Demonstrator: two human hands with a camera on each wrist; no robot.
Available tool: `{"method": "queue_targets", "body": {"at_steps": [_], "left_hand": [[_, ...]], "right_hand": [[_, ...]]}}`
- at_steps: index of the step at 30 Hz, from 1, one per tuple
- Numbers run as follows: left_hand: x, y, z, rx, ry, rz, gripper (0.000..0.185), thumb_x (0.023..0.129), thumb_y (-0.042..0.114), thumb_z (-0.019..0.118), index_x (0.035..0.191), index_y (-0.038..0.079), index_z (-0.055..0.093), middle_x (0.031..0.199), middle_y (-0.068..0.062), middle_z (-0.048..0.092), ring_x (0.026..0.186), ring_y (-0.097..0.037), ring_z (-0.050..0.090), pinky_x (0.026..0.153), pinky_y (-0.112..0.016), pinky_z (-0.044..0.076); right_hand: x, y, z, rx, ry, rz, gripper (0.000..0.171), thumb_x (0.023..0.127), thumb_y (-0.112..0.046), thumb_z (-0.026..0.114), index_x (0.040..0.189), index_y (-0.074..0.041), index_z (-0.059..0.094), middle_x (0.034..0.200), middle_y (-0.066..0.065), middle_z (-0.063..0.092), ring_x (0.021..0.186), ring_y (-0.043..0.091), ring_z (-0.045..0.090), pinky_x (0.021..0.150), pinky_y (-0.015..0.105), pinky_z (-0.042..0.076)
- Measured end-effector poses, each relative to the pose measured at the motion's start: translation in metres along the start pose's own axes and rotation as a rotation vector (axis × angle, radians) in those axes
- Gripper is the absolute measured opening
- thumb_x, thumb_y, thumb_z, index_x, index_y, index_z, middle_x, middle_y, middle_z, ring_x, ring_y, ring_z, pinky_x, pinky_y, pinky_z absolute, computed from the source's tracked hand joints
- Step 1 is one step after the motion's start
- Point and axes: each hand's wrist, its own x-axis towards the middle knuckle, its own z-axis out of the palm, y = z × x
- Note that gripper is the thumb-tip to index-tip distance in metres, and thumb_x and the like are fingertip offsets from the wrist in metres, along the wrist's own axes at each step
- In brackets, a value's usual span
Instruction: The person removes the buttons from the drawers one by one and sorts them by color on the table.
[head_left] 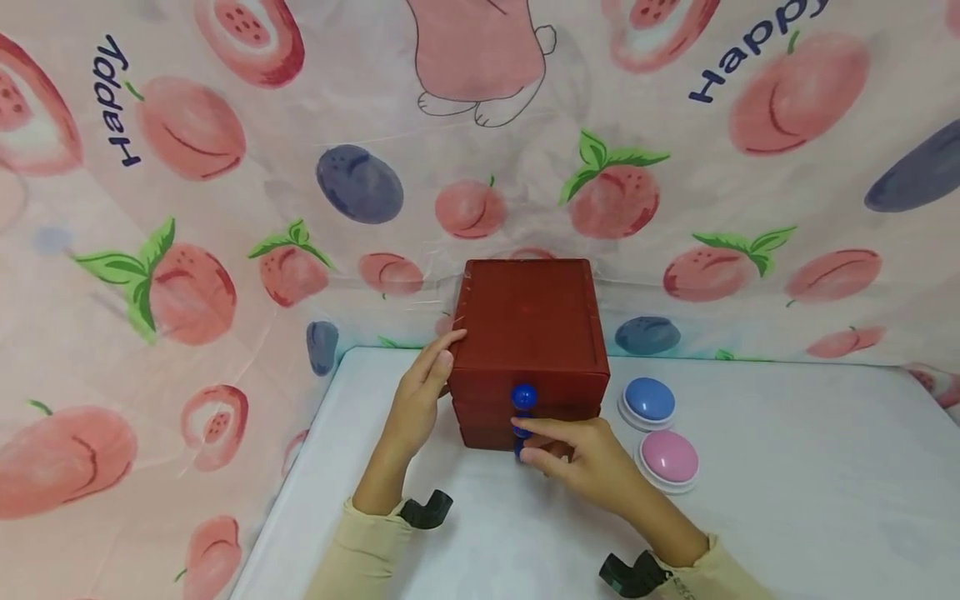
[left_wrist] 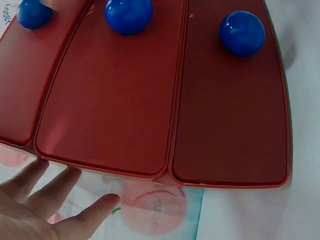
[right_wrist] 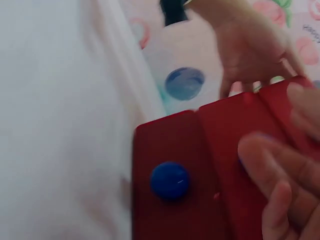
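Observation:
A dark red box of three stacked drawers (head_left: pixel 528 317) stands on the white table, one round blue knob on each drawer front. My left hand (head_left: pixel 414 408) rests its fingertips against the box's left side, fingers spread and fairly straight. My right hand (head_left: pixel 588 458) is in front of the knobs, index finger extended, thumb apart from it. It partly covers the middle and lower knobs in the head view. The left wrist view shows the middle knob (left_wrist: pixel 129 14) and bottom knob (left_wrist: pixel 242 33) uncovered, with a fingertip beside the top knob (left_wrist: pixel 34 13). The right hand is blurred in its wrist view.
To the right of the box sit a blue push button (head_left: pixel 649 399) and a pink push button (head_left: pixel 670 457), both on white bases. Behind the table hangs a fruit-patterned cloth (head_left: pixel 480 150), close to the box's back. The white table (head_left: pixel 810 467) extends to the right.

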Motion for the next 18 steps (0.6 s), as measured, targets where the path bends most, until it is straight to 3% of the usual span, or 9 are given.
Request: {"method": "queue_targets", "body": {"at_steps": [4,10,13,18], "left_hand": [[0.001,-0.002,-0.001,0.001,-0.006,-0.005,0.040,0.110,0.044,0.040,0.148,0.037,0.050,0.158,0.003,0.042,0.141,-0.031,0.047,0.106,-0.062,0.048],[0.002,-0.001,-0.001,0.005,0.000,0.003,0.040,0.110,0.043,0.040,0.148,0.036,0.051,0.157,0.003,0.043,0.140,-0.030,0.048,0.106,-0.060,0.049],[0.001,-0.001,-0.001,0.006,0.005,0.002,0.040,0.110,0.041,0.040,0.149,0.034,0.051,0.157,0.002,0.043,0.139,-0.031,0.049,0.105,-0.061,0.049],[0.002,-0.002,-0.001,-0.006,-0.006,0.006,0.041,0.111,0.040,0.040,0.149,0.032,0.050,0.156,0.001,0.043,0.138,-0.031,0.050,0.105,-0.061,0.049]], "right_hand": [[0.005,0.008,0.005,-0.057,0.006,0.071,0.037,0.091,-0.026,0.078,0.126,-0.016,0.074,0.092,-0.002,0.078,0.068,-0.001,0.065,0.061,0.021,0.057],[0.009,0.015,0.014,0.085,0.015,0.228,0.035,0.092,-0.029,0.077,0.126,-0.019,0.074,0.108,0.004,0.078,0.084,0.011,0.075,0.073,0.022,0.061],[0.010,0.015,0.020,0.154,0.060,0.280,0.032,0.090,-0.028,0.079,0.121,-0.017,0.076,0.107,0.006,0.078,0.084,0.016,0.077,0.073,0.023,0.062],[0.014,0.013,0.027,0.171,0.162,0.320,0.027,0.084,-0.026,0.084,0.109,-0.016,0.081,0.095,0.004,0.080,0.074,0.010,0.076,0.068,0.022,0.061]]}}
